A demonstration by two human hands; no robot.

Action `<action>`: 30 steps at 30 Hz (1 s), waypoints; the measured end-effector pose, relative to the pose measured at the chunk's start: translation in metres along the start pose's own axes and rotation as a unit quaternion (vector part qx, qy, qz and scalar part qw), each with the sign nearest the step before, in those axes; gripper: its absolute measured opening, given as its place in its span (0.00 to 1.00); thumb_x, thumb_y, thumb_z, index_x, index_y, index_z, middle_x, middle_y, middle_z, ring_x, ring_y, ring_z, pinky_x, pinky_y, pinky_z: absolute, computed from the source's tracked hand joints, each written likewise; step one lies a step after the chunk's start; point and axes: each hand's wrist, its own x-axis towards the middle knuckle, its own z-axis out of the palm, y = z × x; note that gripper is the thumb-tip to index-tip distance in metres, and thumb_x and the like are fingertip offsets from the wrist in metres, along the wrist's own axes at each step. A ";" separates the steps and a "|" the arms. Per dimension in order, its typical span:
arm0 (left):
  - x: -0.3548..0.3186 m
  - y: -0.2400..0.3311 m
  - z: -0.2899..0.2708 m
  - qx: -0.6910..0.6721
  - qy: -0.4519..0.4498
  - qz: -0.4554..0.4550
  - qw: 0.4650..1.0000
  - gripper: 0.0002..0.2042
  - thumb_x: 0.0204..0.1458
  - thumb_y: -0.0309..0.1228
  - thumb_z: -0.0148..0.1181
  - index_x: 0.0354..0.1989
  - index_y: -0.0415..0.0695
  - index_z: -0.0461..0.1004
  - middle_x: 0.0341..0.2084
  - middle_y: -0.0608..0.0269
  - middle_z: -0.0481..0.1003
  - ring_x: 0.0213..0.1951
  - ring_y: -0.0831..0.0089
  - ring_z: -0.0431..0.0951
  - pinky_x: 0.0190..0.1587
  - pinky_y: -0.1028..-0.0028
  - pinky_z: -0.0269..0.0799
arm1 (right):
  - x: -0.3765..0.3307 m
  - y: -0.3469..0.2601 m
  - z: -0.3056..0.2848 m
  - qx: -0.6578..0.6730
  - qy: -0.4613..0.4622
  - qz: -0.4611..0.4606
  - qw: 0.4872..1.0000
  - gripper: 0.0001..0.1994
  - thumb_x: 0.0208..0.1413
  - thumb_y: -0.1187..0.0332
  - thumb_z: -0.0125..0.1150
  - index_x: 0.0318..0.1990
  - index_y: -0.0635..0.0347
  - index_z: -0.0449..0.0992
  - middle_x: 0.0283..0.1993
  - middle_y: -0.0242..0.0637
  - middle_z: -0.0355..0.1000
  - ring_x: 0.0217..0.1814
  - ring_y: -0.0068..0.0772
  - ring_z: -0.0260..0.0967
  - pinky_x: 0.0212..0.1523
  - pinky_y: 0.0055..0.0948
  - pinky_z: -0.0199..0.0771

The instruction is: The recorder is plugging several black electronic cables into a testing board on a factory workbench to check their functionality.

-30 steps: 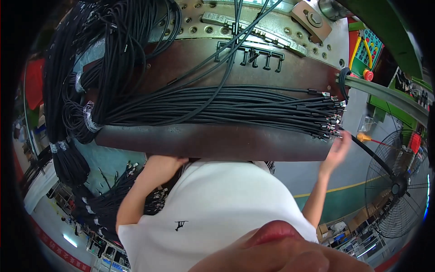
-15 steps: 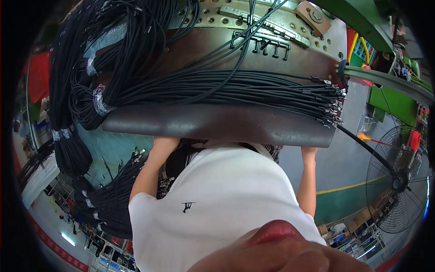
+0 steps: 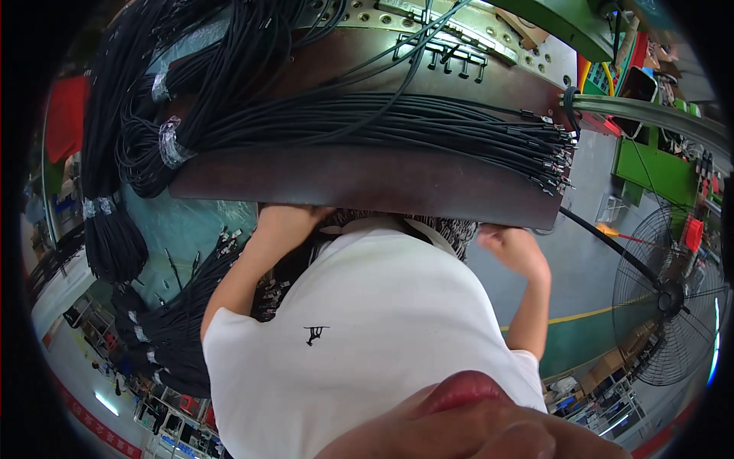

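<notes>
My left hand (image 3: 297, 217) is at the front edge of the brown work board (image 3: 367, 180), with its fingers hidden beneath that edge. Under the right part of the same edge, my right hand (image 3: 511, 243) is bent inward toward my body. Its fingers are curled closed, and whatever they hold, if anything, is hidden. Across the board lies a thick bundle of black cables (image 3: 344, 122), with metal connector ends (image 3: 562, 157) fanned at the right. Clear plastic wrap (image 3: 174, 144) binds the bundle at the left. Neither hand touches the cables.
More wrapped black cable bundles (image 3: 115, 237) hang at the left. A black bracket with pegs (image 3: 443, 57) sits at the board's back, before a perforated metal plate (image 3: 527, 46). A green machine arm (image 3: 558, 19) overhangs the far right. A caged fan (image 3: 669, 298) stands at right.
My right hand has come inward from under the board's edge, its elbow bending more. My left hand has shifted slightly to the right. The board and cables sit higher in the view.
</notes>
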 end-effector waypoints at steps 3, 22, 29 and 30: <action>-0.006 0.038 -0.034 -0.125 -0.174 0.198 0.957 0.20 0.57 0.40 0.57 0.53 0.40 0.71 0.51 0.49 0.74 0.53 0.53 0.73 0.55 0.59 0.69 | 0.019 -0.051 -0.067 0.259 -0.220 -0.327 0.882 0.07 0.55 0.67 0.65 0.39 0.56 0.81 0.38 0.39 0.78 0.38 0.35 0.76 0.39 0.31 0.75; 0.049 0.004 -0.125 0.159 0.172 0.157 0.959 0.20 0.49 0.30 0.63 0.52 0.39 0.74 0.45 0.53 0.75 0.46 0.57 0.76 0.49 0.66 0.73 | 0.075 0.095 -0.062 -0.035 0.519 0.045 0.853 0.16 0.58 0.69 0.64 0.54 0.57 0.75 0.44 0.41 0.74 0.39 0.29 0.72 0.40 0.24 0.74; 0.054 -0.002 -0.122 0.029 0.272 0.168 0.947 0.08 0.53 0.26 0.61 0.41 0.39 0.78 0.34 0.57 0.80 0.36 0.63 0.81 0.40 0.70 0.75 | 0.164 -0.093 -0.077 -0.092 0.405 -0.388 0.823 0.12 0.59 0.62 0.61 0.48 0.54 0.78 0.41 0.39 0.73 0.43 0.34 0.71 0.45 0.30 0.71; 0.053 0.000 -0.122 -0.047 0.289 0.167 0.941 0.08 0.53 0.25 0.61 0.41 0.38 0.78 0.33 0.57 0.80 0.35 0.65 0.81 0.40 0.72 0.74 | 0.182 -0.112 -0.075 -0.115 0.335 -0.388 0.851 0.23 0.50 0.55 0.65 0.46 0.65 0.76 0.41 0.50 0.75 0.44 0.47 0.72 0.48 0.39 0.70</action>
